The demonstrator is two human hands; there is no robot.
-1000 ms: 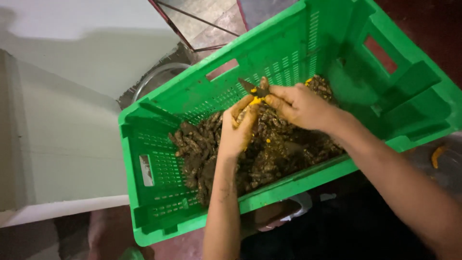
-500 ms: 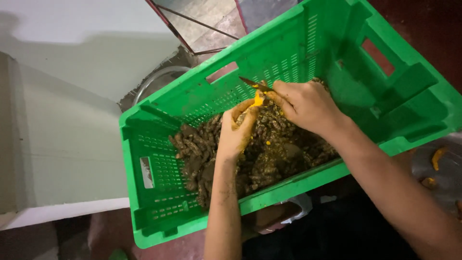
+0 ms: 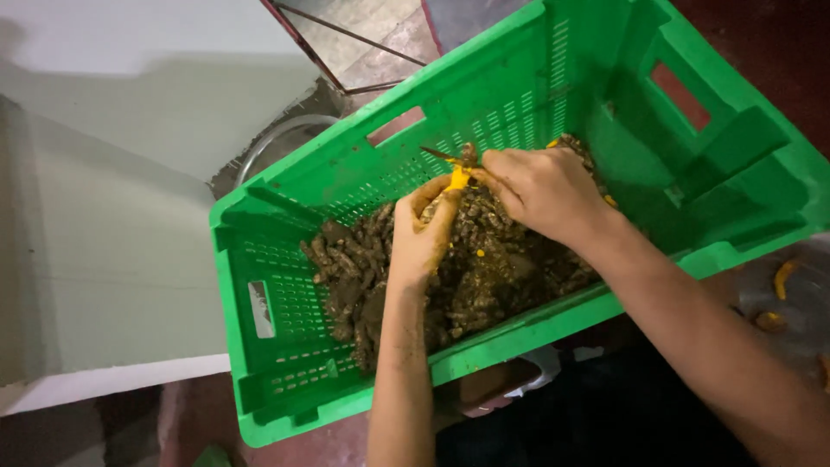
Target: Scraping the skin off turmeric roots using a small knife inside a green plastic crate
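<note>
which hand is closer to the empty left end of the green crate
Left. The left hand sits over the middle of the root pile, nearer the bare end of the green crate. The right hand is farther toward the crate's other end.

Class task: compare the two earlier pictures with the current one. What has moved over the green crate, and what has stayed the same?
Little has changed. The left hand keeps its grip on a yellow-fleshed root piece, and the right hand keeps working a thin blade against it; both hands shifted only slightly. The green crate and its heap of muddy roots stayed put.
</note>
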